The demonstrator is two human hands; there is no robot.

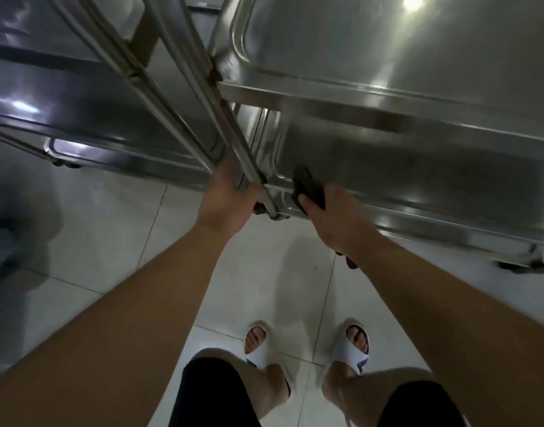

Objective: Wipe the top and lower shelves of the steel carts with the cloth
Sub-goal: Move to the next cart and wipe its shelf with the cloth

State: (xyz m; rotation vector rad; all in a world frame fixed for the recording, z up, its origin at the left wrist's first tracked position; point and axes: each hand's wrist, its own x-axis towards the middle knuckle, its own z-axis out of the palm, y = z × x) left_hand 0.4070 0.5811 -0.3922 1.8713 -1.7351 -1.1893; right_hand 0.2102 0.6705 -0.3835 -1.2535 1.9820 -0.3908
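Standing over two steel carts parked side by side, w/ their handle rails crossing between them. My left hand (226,197) is wrapped around the rail (184,97) at its lower end, near the front corner of the left cart (89,97). I judge that's to keep the cart from rolling while I scrub. My right hand (332,217) is clamped on the dark cloth (306,188), fingers curled over it, pressing it onto the near-left corner rim of the right cart (387,57), just beside the rail foot. Looks like I'm working the edge and corner of the top shelf, where the rim folds and dirt collects. A bit of purple shows under my right wrist; can't tell if it's part of the cloth or sth else.

Top shelf of the right cart reflects ceiling lights, so hard to judge clean vs. not. Lower shelves mostly hidden under the tops; a strip shows between the rails. Probably still to do, which means crouching. Feet in white slippers (354,346) on the tile floor (126,241), close to the carts. Wheels could shift, hence the steadying grip.
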